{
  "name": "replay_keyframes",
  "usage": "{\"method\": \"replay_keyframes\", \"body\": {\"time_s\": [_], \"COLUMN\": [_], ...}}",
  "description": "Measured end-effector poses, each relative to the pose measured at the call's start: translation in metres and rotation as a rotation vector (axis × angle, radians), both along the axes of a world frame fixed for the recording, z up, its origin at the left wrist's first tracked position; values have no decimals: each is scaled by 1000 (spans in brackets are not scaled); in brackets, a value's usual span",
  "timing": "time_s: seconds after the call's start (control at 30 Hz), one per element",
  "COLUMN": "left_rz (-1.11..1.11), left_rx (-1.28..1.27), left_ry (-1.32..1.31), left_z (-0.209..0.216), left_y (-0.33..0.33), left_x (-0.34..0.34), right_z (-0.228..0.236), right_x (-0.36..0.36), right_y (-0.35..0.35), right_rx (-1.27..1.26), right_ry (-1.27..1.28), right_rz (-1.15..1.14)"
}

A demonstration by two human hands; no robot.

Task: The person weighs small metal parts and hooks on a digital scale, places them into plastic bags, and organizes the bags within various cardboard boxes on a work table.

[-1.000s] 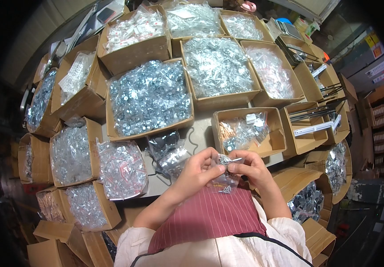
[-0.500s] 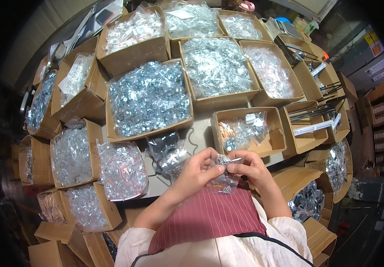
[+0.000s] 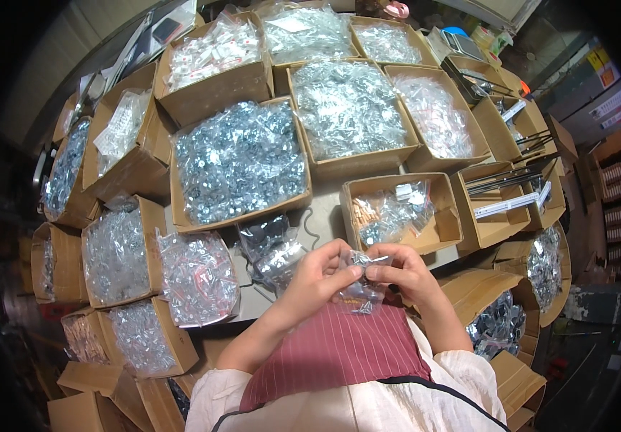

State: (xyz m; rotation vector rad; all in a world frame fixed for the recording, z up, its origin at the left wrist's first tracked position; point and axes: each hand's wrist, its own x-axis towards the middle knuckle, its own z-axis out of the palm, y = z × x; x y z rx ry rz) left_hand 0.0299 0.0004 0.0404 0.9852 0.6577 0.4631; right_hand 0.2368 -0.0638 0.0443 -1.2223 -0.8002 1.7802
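A small clear plastic bag with silvery metal pieces inside hangs between my hands, just in front of my dark red striped apron. My left hand pinches the bag's upper left side, its thumb pointing inward. Opposite it, my right hand grips the upper right side between thumb and fingers. The two thumb tips nearly meet at the bag's top. What exactly the pieces in the bag are is too small to make out. Just beyond my hands stands an open cardboard box holding several small bags of parts.
Cardboard boxes ring the table: bluish hardware bags, silvery hardware bags and white-part bags. At left sits a box of bagged screws. Black rods and white rails lie in boxes at right. A dark cable crosses the tabletop.
Both hands keep their hold on the small bag in nearly the same place. The view has shifted very slightly; nothing else visibly moved.
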Motion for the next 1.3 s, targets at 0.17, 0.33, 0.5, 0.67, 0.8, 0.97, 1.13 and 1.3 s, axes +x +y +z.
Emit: {"method": "replay_keyframes", "body": {"time_s": [0.17, 0.33, 0.5, 0.67, 0.8, 0.97, 1.13, 1.3], "left_rz": [-25, -20, -35, -39, -13, 189, 209, 293], "left_rx": [-11, -10, -12, -8, -37, -24, -1, 146], "left_ry": [39, 30, 26, 32, 9, -45, -42, 16], "left_z": [3, 1, 2, 3, 0, -4, -7, -5], "left_y": [3, 3, 2, 1, 0, 3, 7, 12], "left_x": [-1, -1, -2, -2, 0, 1, 1, -2], "right_z": [-3, -1, 2, 1, -2, 15, 8, -2], "right_x": [-4, -5, -6, -9, -7, -5, -3, 12], "right_y": [0, 0, 2, 3, 3, 10, 9, 12], "right_rx": [51, 57, 32, 25, 0, -8, 30, 267], "right_ry": [-24, -24, -41, -76, -79, -5, -34, -97], "right_rz": [-1, 2, 5, -25, -31, -100, -126, -437]}}
